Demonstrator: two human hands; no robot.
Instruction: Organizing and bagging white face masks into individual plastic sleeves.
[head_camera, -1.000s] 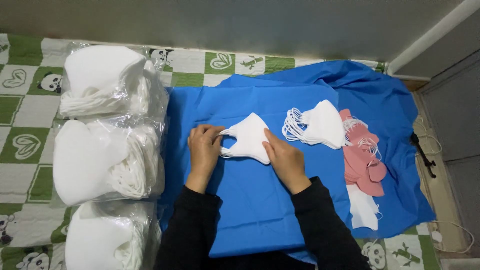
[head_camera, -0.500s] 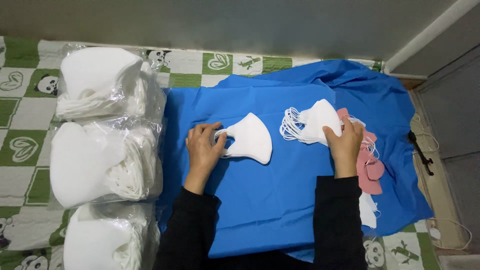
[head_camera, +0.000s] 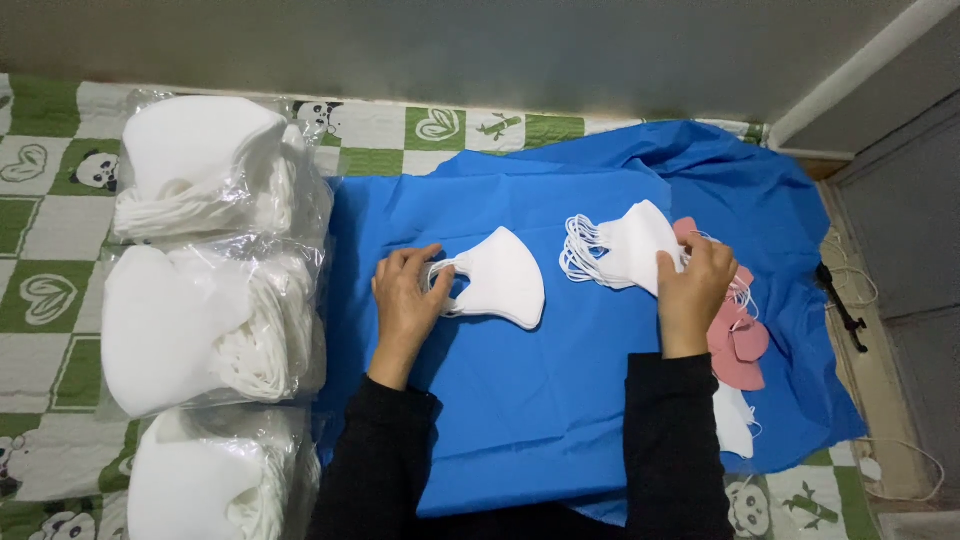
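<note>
Left hand (head_camera: 405, 300) pins one white mask (head_camera: 500, 290) flat on blue cloth (head_camera: 520, 410); right hand (head_camera: 690, 290) grips mask stack (head_camera: 625, 250); pink masks (head_camera: 740, 340) untouched, three bagged bundles (head_camera: 200, 330) beside

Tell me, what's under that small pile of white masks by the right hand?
The pile of white masks lies on the blue cloth, overlapping pink masks. The right hand hides part of that overlap.
</note>
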